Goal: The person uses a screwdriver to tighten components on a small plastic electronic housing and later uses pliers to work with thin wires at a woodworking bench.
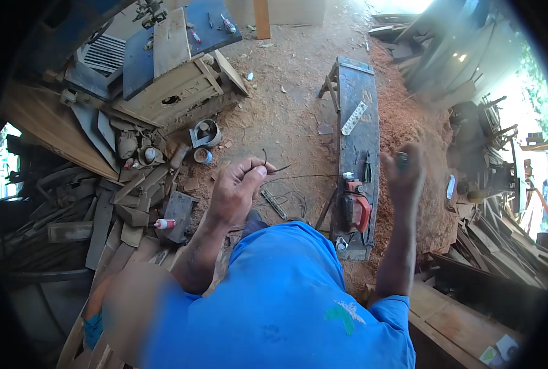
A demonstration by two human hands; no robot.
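Note:
My left hand [238, 184] is closed, pinching a thin dark wire [278, 169] between thumb and fingers; its split ends stick out above and to the right. A thin cord runs from near this hand to the bench [355, 86] on the right. Raised over the bench's right edge, my right hand [404, 178] is smeared by motion. It is closed around something small and dark green [402, 161] that I cannot make out. On the bench lie a red power tool [356, 210], dark-handled pliers [367, 167] and a white power strip [354, 118].
Reddish wood shavings [387, 98] pile along the bench's right side. A wooden cabinet [175, 92] with tools on top stands at the far left. Scrap boards [71, 209] and a red-and-white bottle [164, 224] lie at the left. More planks [501, 252] are stacked at the right.

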